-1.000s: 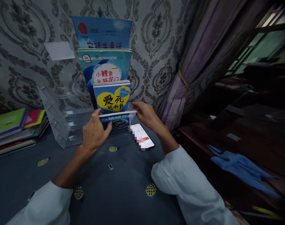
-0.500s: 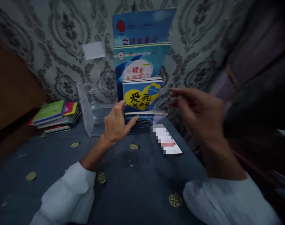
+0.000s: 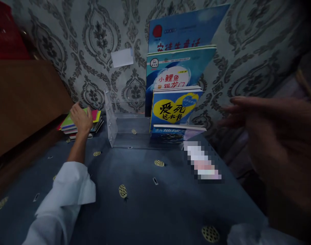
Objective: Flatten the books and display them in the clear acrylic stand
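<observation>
My left hand (image 3: 81,119) rests over a small stack of books (image 3: 97,126) at the far left, fingers stretched across its green top cover. The grip on any single book is hidden. A clear plastic book rack (image 3: 110,132) stands against the wall, its left part bare. In its right part, books stand in stepped rows: a tall blue book (image 3: 181,32) at the back, a teal book (image 3: 168,71), a blue book with a yellow heart (image 3: 173,109), and a low dark-blue book (image 3: 168,133) in front. My right hand (image 3: 275,146) hovers blurred at the right, fingers extended, holding nothing visible.
A phone (image 3: 202,161) with a blurred-out screen lies by the table's right edge. A brown wooden panel (image 3: 25,98) rises at the left, with a red item (image 3: 7,30) above it. The dark blue tablecloth (image 3: 145,211) carries pineapple prints. Patterned wallpaper (image 3: 101,30) covers the wall behind.
My left hand has left the books in the rack and moved left onto the stack. My right hand appears farther right and closer. The view has turned left.
</observation>
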`<action>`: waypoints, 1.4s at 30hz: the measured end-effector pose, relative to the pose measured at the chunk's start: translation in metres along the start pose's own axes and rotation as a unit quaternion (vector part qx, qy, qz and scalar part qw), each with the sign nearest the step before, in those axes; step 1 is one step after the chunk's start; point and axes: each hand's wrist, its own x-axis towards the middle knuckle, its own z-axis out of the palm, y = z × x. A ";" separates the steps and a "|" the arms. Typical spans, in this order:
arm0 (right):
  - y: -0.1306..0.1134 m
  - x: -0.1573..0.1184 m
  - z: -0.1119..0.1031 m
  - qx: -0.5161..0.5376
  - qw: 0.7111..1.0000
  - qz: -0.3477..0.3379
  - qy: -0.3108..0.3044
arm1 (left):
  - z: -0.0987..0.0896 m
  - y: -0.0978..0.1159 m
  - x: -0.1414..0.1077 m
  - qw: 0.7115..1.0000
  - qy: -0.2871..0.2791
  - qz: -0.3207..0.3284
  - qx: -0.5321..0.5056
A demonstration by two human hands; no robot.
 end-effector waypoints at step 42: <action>-0.008 -0.003 0.002 -0.002 0.996 -0.032 -0.083 | -0.120 -0.074 -0.141 0.788 -0.547 0.282 -0.015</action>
